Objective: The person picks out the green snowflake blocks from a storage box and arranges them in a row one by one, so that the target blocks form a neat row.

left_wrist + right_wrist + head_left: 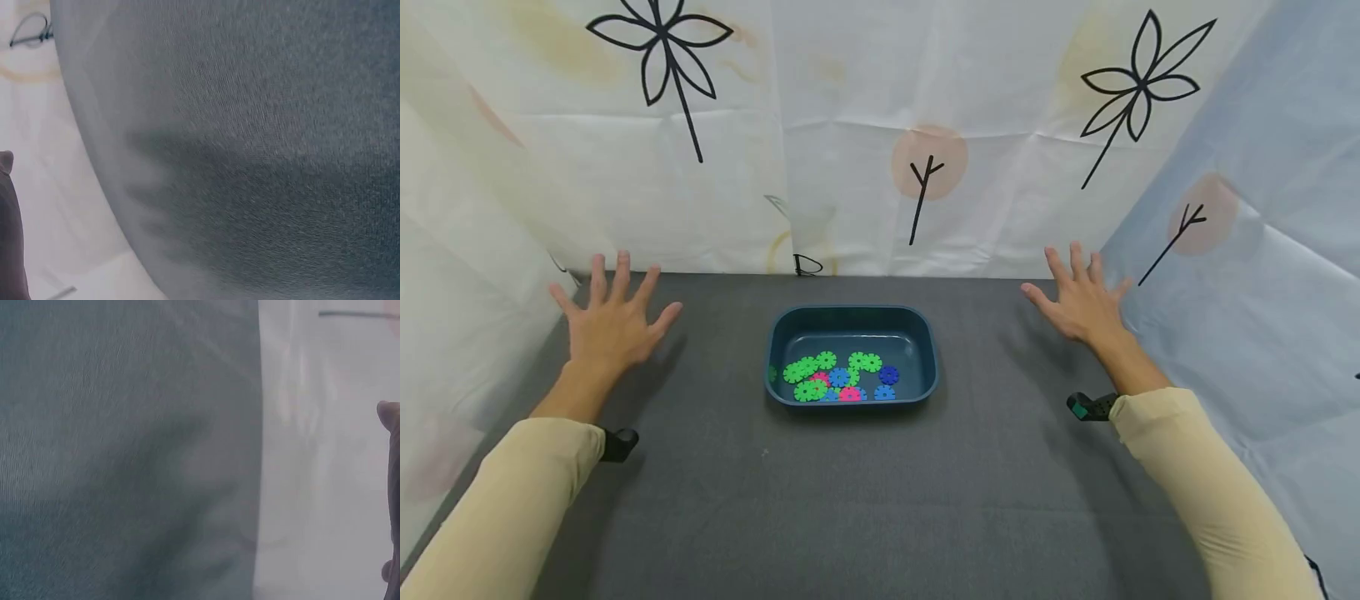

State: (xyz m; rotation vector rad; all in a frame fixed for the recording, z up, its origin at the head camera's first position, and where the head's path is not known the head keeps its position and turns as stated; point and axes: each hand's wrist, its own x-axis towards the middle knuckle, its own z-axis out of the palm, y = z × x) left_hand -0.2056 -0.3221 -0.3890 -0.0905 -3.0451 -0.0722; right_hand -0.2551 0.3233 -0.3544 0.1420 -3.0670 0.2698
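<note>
My left hand (612,327) is held above the left of the table with its fingers spread and straight, holding nothing. On the far right, my right hand (1082,304) is likewise spread wide and holds nothing. Between them sits a dark blue tray (852,314), apart from both hands. Inside it lie several notched plastic discs: green ones (809,390), pink ones (850,394), light blue ones (884,392) and a dark blue one (889,375). Each wrist view catches only a dim part of a hand at its edge, over the hand's shadow.
A grey cloth (865,492) covers the table. White sheets with printed leaves and flowers (850,183) hang along the back and both sides, close to each hand. Black bands (619,445) sit at the cuffs of the sleeves.
</note>
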